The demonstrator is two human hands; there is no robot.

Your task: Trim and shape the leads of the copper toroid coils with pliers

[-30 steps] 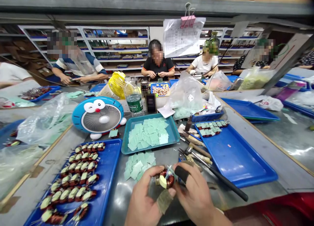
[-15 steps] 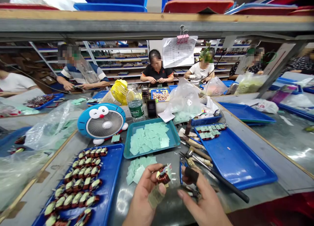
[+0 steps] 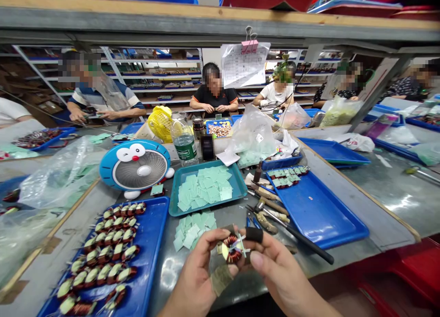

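Copper toroid coil between fingers

My left hand and right hand show pale skin tones around a toroid coil of striped copper-red windings with a pale yellow face. A black finger cot stands out on my right hand, a dull tan wrap on my left. Pale green paper squares fill a teal tray, and a bright blue tray carries rows of cream-and-copper coils.
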